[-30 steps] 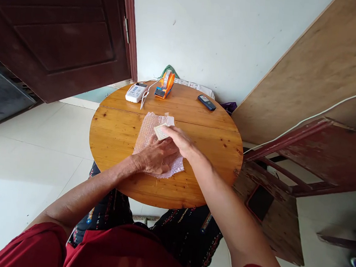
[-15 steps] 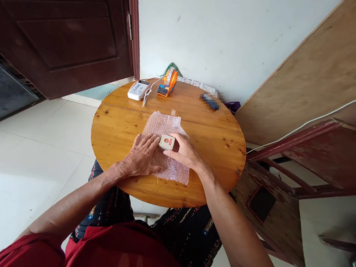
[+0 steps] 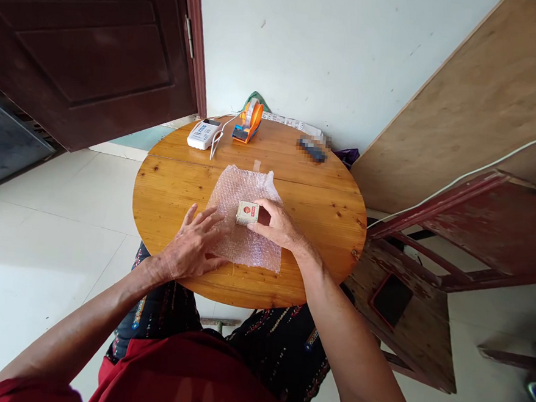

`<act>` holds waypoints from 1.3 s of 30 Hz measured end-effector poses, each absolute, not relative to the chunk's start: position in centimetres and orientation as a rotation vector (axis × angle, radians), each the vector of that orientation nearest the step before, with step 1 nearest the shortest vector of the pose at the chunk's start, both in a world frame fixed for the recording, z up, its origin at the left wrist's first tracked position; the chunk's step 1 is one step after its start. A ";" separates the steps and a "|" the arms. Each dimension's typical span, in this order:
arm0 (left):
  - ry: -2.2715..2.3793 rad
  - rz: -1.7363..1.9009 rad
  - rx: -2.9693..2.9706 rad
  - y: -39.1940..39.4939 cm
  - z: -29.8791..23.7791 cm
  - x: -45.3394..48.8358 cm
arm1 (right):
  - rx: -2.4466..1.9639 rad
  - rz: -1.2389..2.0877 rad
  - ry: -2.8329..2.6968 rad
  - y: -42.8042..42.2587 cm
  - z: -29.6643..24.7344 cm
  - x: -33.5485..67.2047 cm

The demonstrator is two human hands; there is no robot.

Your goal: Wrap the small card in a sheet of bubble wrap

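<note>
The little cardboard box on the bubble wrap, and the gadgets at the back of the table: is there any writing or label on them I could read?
Small tan cardboard box held by the right hand: a red mark with tiny print, too small to read.
White flat device: blue print on its top, too small to read.
Dark handset: blurred, nothing readable.
Orange tape dispenser: no text visible.
No text can be quoted.

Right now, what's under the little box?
The small box sits on the bubble wrap, spread on the round table. The right hand grips it; the wrap directly beneath is covered.
</note>
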State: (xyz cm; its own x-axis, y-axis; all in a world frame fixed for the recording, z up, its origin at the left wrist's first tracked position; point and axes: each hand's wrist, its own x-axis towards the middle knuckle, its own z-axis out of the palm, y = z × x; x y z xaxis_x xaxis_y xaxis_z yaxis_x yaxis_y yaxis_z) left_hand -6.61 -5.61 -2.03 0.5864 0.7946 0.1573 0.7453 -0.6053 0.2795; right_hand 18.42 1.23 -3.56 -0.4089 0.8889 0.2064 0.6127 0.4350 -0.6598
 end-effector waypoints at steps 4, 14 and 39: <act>1.202 0.390 2.750 -6.9 -1.2 -7.0 | -1.263 0.683 -2.153 1.3 -3.7 18.5; 1.204 0.814 2.560 -4.8 -0.8 -5.1 | -1.216 0.820 -2.065 1.0 -3.6 18.6; 1.330 0.735 1.912 3.5 -0.2 -2.3 | -1.416 1.073 -1.446 0.9 -2.7 19.4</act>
State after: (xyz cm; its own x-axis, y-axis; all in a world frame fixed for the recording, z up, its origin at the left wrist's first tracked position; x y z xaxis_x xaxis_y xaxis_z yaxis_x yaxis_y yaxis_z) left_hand -2.34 3.50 -0.18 0.3164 0.9464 0.0652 0.5587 -0.2415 0.7934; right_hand 19.35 0.93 -2.67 -0.0254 0.9997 -0.0058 0.2955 0.0020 -0.9553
